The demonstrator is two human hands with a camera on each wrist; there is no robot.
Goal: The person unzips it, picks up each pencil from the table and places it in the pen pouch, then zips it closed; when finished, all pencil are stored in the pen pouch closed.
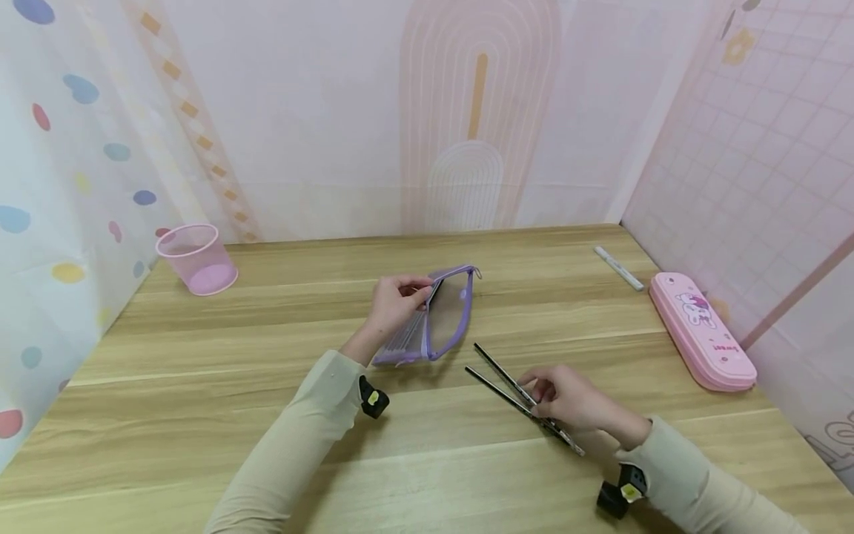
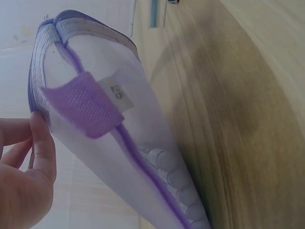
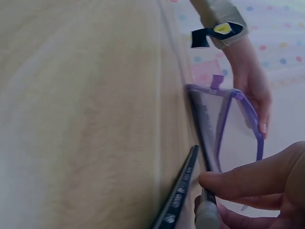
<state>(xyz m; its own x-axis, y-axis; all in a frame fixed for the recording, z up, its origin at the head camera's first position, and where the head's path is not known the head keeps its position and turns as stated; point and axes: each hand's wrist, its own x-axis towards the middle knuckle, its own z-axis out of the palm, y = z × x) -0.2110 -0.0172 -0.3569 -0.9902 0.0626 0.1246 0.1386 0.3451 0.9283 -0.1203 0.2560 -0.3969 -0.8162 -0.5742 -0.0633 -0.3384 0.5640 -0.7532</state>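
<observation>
My left hand point(image 1: 394, 305) pinches the upper edge of a purple-trimmed mesh zip pouch point(image 1: 408, 340), whose mouth gapes toward the right. Through the mesh in the left wrist view, several pale rounded ends point(image 2: 175, 179) show inside; a dark strip is near the mouth. To the right of the pouch, my right hand point(image 1: 570, 399) pinches a slim black pencil point(image 1: 497, 365) between thumb and fingers. A grey end point(image 3: 207, 217) of it shows below the thumb. Beside it lies a second black pencil point(image 1: 495, 389), which crosses it near the hand.
A pink mesh cup point(image 1: 200, 259) stands at the back left. At the right lie a white marker point(image 1: 618, 268) and a pink pencil case point(image 1: 703, 334) with a rabbit picture. Printed cloth walls point(image 1: 320, 111) border the wooden table point(image 1: 200, 415).
</observation>
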